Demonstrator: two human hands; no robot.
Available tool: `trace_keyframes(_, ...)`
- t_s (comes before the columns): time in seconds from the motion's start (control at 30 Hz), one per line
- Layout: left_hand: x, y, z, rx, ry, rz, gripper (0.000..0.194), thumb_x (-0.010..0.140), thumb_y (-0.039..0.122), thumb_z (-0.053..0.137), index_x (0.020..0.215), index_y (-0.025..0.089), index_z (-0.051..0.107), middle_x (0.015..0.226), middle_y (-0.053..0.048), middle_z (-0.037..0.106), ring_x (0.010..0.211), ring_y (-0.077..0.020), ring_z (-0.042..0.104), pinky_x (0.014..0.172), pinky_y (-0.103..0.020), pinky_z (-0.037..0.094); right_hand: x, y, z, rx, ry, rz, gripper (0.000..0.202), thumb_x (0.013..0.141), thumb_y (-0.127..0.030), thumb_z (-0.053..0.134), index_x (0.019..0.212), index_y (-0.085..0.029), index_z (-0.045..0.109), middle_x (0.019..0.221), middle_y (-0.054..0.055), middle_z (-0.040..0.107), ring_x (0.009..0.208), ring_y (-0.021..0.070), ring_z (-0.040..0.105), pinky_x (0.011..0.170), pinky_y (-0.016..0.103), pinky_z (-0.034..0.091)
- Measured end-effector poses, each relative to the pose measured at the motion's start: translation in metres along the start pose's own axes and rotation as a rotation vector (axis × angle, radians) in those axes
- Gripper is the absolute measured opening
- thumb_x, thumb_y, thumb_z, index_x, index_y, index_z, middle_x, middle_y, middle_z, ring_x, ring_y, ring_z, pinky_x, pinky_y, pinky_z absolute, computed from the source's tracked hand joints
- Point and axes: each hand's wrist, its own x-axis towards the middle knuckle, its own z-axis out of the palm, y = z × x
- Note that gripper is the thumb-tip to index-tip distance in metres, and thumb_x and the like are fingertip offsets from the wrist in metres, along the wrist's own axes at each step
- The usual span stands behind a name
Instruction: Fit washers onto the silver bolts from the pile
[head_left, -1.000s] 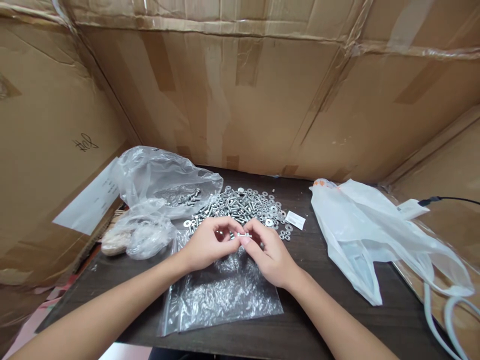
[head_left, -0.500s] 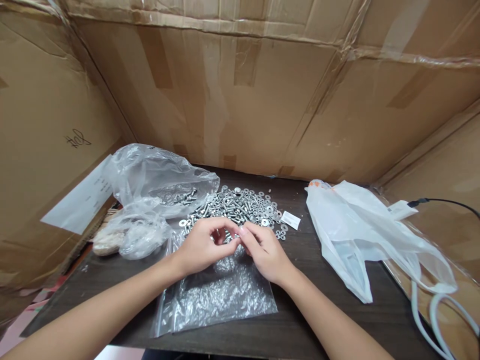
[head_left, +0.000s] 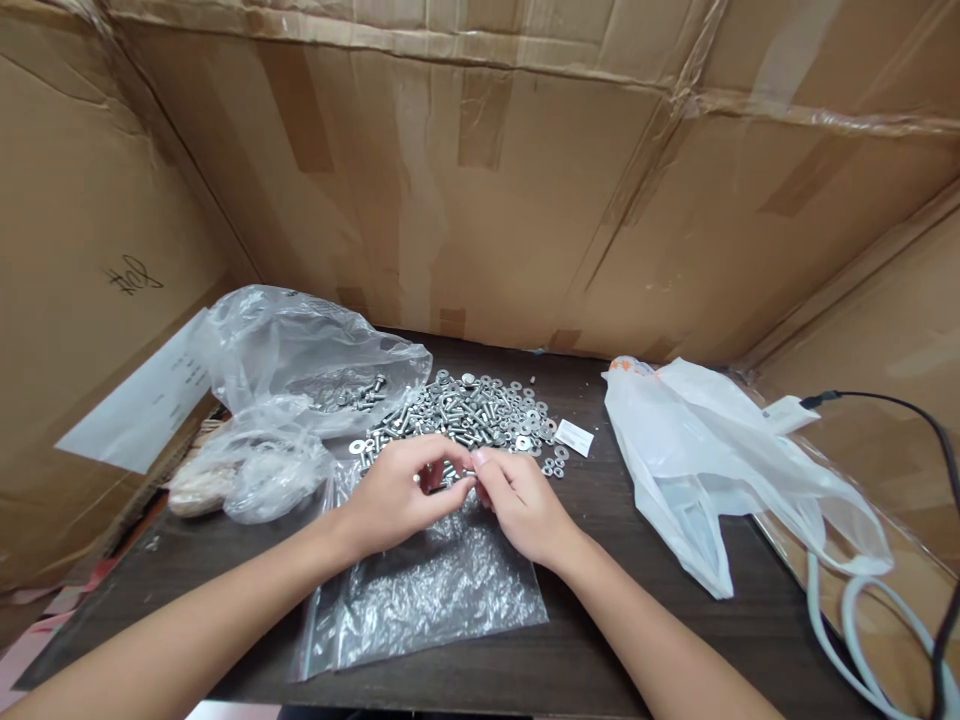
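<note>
My left hand [head_left: 401, 492] and my right hand [head_left: 521, 500] meet at the fingertips in front of a pile of metal bolts [head_left: 469, 412]. Both are pinched around a small metal piece, mostly hidden between the fingers; its kind cannot be made out. Flat washers [head_left: 537, 422] lie mixed in along the right side of the pile. Under my hands and wrists, a clear zip bag [head_left: 442, 600] is spread flat on the dark table [head_left: 600, 610].
A large clear bag [head_left: 300, 345] with some bolts inside lies at the left, behind a bundled plastic bag [head_left: 274, 480]. A small white label [head_left: 574, 438] is right of the pile. White plastic bag [head_left: 697, 450] and cable [head_left: 885, 395] lie farther right. Cardboard walls [head_left: 420, 200] surround the table.
The whole view has shifted slightly, with table items appearing a little farther left. My hands remain together at the fingertips, with only slight finger movement.
</note>
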Motion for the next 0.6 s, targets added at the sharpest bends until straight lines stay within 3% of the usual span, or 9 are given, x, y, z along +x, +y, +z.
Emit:
trace_keyframes(0.1, -0.002, -0.001, 0.001, 0.117, 0.03, 0.13, 0.013, 0.086, 0.022, 0.062, 0.092, 0.017, 0.072, 0.074, -0.001, 0.065, 0.063, -0.0132, 0.054, 0.064, -0.027, 0.043, 0.0, 0.003, 0.002, -0.021, -0.011, 0.057, 0.056, 0.107, -0.044, 0.03, 0.058, -0.019, 0.043, 0.055, -0.001, 0.046, 0.053, 0.0135, 0.044, 0.056, 0.028, 0.03)
trace_keyframes(0.27, 0.004, -0.002, -0.002, -0.091, -0.038, -0.212, 0.012, 0.084, 0.025, 0.064, 0.087, 0.018, 0.072, 0.073, 0.0, 0.065, 0.06, -0.0121, 0.05, 0.057, -0.024, 0.041, 0.0, -0.006, -0.005, -0.052, 0.049, -0.081, 0.027, 0.101, -0.035, 0.047, 0.082, -0.019, 0.055, 0.075, 0.0, 0.055, 0.066, 0.0143, 0.049, 0.063, 0.026, 0.036)
trace_keyframes(0.33, 0.004, -0.003, -0.003, -0.142, -0.065, -0.243, 0.012, 0.083, 0.025, 0.064, 0.087, 0.018, 0.072, 0.074, 0.0, 0.066, 0.06, -0.012, 0.049, 0.057, -0.024, 0.041, 0.0, -0.007, -0.006, -0.043, 0.031, -0.088, 0.02, 0.098, -0.033, 0.051, 0.086, -0.018, 0.056, 0.074, -0.001, 0.054, 0.065, 0.0136, 0.048, 0.061, 0.025, 0.035)
trace_keyframes(0.4, 0.003, -0.003, -0.003, -0.094, -0.042, -0.17, 0.011, 0.083, 0.022, 0.064, 0.088, 0.018, 0.072, 0.072, 0.0, 0.065, 0.06, -0.012, 0.05, 0.058, -0.024, 0.041, 0.001, -0.006, -0.004, -0.038, 0.005, -0.059, 0.029, 0.1, -0.034, 0.047, 0.076, -0.019, 0.052, 0.067, -0.002, 0.05, 0.061, 0.0132, 0.045, 0.059, 0.026, 0.033)
trace_keyframes(0.53, -0.001, -0.002, -0.001, 0.104, 0.034, 0.112, 0.012, 0.085, 0.021, 0.063, 0.091, 0.017, 0.073, 0.074, -0.001, 0.066, 0.064, -0.0131, 0.054, 0.066, -0.027, 0.043, 0.001, 0.001, 0.0, 0.011, -0.054, 0.072, 0.056, 0.107, -0.044, 0.03, 0.058, -0.019, 0.044, 0.055, -0.001, 0.045, 0.053, 0.013, 0.043, 0.055, 0.028, 0.03)
trace_keyframes(0.6, -0.001, -0.002, 0.0, 0.092, 0.033, 0.065, 0.012, 0.084, 0.021, 0.063, 0.091, 0.017, 0.073, 0.073, -0.001, 0.066, 0.063, -0.0129, 0.053, 0.064, -0.027, 0.042, 0.001, 0.001, 0.0, 0.007, -0.028, 0.058, 0.054, 0.107, -0.044, 0.031, 0.061, -0.019, 0.046, 0.058, -0.001, 0.048, 0.056, 0.0134, 0.045, 0.057, 0.027, 0.032)
